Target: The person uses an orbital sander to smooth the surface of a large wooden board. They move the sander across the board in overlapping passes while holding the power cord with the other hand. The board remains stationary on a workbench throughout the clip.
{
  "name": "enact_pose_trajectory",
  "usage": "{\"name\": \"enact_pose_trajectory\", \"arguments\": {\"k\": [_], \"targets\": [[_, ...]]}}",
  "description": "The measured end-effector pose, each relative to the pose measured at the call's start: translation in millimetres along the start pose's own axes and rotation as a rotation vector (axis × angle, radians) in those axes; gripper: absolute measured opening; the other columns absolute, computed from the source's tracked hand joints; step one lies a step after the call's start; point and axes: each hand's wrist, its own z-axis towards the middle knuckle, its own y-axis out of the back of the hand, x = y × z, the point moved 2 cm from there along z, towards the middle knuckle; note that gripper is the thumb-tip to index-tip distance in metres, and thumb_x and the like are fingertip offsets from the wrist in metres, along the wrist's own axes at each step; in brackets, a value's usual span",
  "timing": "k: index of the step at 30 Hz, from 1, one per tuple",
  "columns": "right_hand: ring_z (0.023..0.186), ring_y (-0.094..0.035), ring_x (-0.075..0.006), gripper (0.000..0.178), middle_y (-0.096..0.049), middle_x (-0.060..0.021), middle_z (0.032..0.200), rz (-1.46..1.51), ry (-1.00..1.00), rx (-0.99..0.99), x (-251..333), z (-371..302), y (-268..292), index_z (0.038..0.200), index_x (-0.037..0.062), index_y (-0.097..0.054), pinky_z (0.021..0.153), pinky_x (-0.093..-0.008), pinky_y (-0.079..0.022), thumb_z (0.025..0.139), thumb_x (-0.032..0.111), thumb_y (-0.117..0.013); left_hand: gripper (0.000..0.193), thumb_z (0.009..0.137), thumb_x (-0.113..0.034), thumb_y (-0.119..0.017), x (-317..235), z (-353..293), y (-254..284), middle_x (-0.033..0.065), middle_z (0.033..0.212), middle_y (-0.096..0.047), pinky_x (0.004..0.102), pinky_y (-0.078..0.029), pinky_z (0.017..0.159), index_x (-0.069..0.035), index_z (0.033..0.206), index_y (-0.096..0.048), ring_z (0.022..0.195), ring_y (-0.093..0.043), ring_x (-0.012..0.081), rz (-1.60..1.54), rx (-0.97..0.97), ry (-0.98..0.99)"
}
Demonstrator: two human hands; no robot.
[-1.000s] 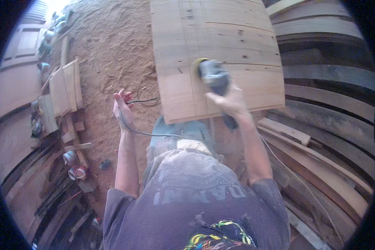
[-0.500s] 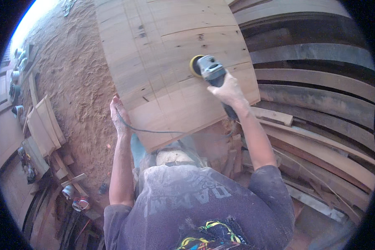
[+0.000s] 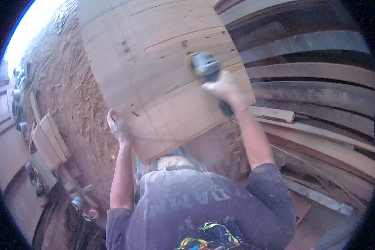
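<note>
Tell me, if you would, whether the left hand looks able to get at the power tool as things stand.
Probably yes: the left hand is at the left edge of the wooden panel, and nothing shows in the way between it and the power tool, though the right hand grips its handle.

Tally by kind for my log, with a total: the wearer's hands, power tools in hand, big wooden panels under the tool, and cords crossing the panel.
Hands: 2, the left hand and the right hand
Power tool: 1, in the right hand
Wooden panel: 1
Cord: 1, blurred
Total: 5
</note>
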Motion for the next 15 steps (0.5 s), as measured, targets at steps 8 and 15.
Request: {"name": "enact_pose_trajectory", "arguments": {"k": [8, 15], "targets": [[0.116, -0.078, -0.0493, 0.057, -0.079, -0.0326, 0.111, -0.212, 0.078, 0.041, 41, 6, -63, 0.128, -0.0013, -0.063, 0.101, -0.0534, -0.064, 0.079, 0.02, -0.084, 0.074, 0.121, -0.063, -0.041, -3, -8, 5, 0.018, 0.136, -0.065, 0.0447, -0.046, 0.114, 0.003, 0.146, -0.061, 0.126, -0.06, 0.0299, -0.141, 0.096, 0.106], [0.111, -0.08, -0.0368, 0.058, -0.082, -0.0236, 0.115, -0.201, -0.128, -0.184, -80, 47, 71, 0.122, 0.0001, -0.078, 0.101, -0.0457, -0.062, 0.075, 0.03, -0.095, 0.067, 0.121, -0.059, -0.048, -18, -19, 6, 0.0145, 0.132, -0.065, 0.0428, -0.049, 0.109, 0.003, 0.144, -0.061, 0.122, -0.061, 0.0261, -0.067, 0.053, 0.075]]}}
